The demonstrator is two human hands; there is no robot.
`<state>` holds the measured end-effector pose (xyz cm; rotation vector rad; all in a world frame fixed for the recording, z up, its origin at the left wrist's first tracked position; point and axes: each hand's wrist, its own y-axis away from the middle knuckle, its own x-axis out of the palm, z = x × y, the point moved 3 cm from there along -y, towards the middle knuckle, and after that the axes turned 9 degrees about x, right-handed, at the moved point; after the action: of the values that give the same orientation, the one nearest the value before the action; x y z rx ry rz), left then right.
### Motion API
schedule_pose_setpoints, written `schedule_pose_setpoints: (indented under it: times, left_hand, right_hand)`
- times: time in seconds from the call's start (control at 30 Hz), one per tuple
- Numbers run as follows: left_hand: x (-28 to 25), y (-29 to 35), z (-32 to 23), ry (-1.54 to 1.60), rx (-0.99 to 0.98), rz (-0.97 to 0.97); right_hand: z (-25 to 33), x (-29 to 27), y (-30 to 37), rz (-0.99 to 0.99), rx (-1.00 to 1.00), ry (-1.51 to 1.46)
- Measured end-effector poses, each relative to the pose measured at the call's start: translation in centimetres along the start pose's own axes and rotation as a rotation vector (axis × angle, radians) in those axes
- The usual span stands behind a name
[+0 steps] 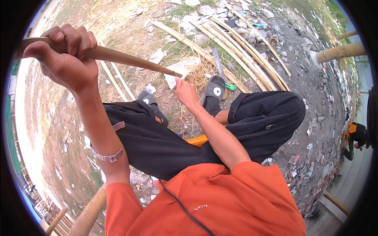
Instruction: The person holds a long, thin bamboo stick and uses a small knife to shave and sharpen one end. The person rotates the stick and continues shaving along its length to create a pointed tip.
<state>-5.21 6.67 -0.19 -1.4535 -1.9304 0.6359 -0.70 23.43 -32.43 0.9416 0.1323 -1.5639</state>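
Note:
A long split bamboo strip (126, 59) slants across in front of me, from the upper left down to the middle. My left hand (73, 53) is raised, its fingers closed around the strip's near, wider-looking part. At the lower tip, the fingers of my right hand (186, 91) pinch the strip's narrow end. Beneath that tip lies a pale sheet (183, 67) on dry grass. A metal blade (217, 62) rests on the ground beside my right sandal (214, 91), with a green piece (230, 86) close by.
Several split bamboo lengths (240, 51) lie on the ground ahead to the right. Thin pale strips (112, 80) lie left of my feet. Bamboo poles (340, 53) jut in at the right, and another pole (90, 212) at lower left. A person (357, 133) is at far right. Litter covers the ground.

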Motion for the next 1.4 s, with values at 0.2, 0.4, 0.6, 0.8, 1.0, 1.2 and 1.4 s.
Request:
schedule_pose_setpoints:
  times: [0.2,0.4,0.6,0.8,1.0,1.2,1.4]
  left_hand:
    - [0.6,0.1,-0.3,-0.016,0.001,-0.006]
    - [-0.6,0.8,-0.7,0.153,0.009,0.111]
    - [-2.3,0.3,-0.7,0.247,-0.05,0.135]
    - [-1.1,0.5,-0.9,0.278,-0.067,0.144]
    - [-0.4,0.7,-1.3,0.205,-0.055,0.136]
    - [-1.2,0.7,-1.5,0.241,-0.081,0.133]
    - [0.7,1.0,-1.2,0.066,-0.014,0.08]
  right_hand:
    - [0.5,-0.8,0.8,0.092,-0.005,-0.056]
    - [-1.9,0.2,-0.1,0.111,0.009,-0.04]
    - [-5.3,2.1,-3.6,0.113,0.102,0.012]
    - [-6.8,3.9,-5.0,0.199,-0.002,-0.051]
    - [-10.0,5.4,-8.1,0.185,0.131,0.077]
    - [-10.8,5.2,-8.6,0.152,0.194,0.242]
    - [-3.3,0.5,-4.2,0.178,-0.007,-0.138]
